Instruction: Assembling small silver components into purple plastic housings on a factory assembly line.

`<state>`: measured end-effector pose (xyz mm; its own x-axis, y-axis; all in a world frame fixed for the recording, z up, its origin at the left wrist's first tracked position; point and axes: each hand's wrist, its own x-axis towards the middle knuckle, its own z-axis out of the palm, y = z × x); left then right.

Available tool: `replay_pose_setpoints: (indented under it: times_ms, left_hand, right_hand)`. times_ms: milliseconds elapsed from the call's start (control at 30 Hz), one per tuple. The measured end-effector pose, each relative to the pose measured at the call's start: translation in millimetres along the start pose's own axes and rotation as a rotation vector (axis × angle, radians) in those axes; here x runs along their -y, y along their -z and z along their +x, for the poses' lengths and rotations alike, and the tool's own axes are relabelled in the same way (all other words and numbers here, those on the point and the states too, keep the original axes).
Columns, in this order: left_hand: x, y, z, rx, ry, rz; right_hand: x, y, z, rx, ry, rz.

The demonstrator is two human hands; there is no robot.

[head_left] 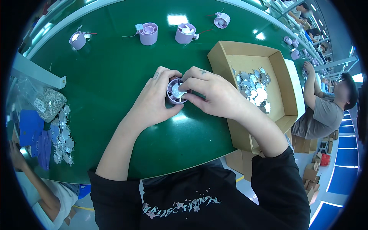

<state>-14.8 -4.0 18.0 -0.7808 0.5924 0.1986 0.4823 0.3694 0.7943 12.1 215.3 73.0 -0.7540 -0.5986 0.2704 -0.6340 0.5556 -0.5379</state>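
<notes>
A small lilac plastic fan housing [169, 102] is held on the green table in front of me, its spoked face turned up. My left hand [149, 101] is closed round its left side, fingers at the far rim and thumb at the near one. My right hand [214, 94] reaches in from the right, thumb and fingertips pinched on a silver metal plate [176, 91] at the centre of the housing. The fingers partly cover this plate, so how it sits there cannot be seen fully.
A cardboard box [278, 65] holding loose silver plates [253, 86] stands at my right. Lilac fans with wires, including one fan [148, 34], line the far side. More silver plates [63, 136], a bag of small metal parts [53, 103] and a blue bin [31, 128] are at left. Co-workers sit both sides.
</notes>
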Motion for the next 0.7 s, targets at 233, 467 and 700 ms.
replay_pose_setpoints:
  times_ms: [233,467,700]
  left_hand:
    - [1.0,-1.5,-0.4,-0.018,0.002,-0.016]
    - [0.7,-2.7,-1.8,-0.021,-0.001,-0.012]
    - [2.2,-4.0,-1.0,-0.019,-0.006,-0.027]
  right_hand:
    - [-1.4,3.2,-1.9,-0.004,0.012,-0.030]
    - [-2.2,2.9,-2.3,-0.011,-0.007,-0.008]
    - [-0.4,-0.6,-0.8,-0.007,0.025,-0.047]
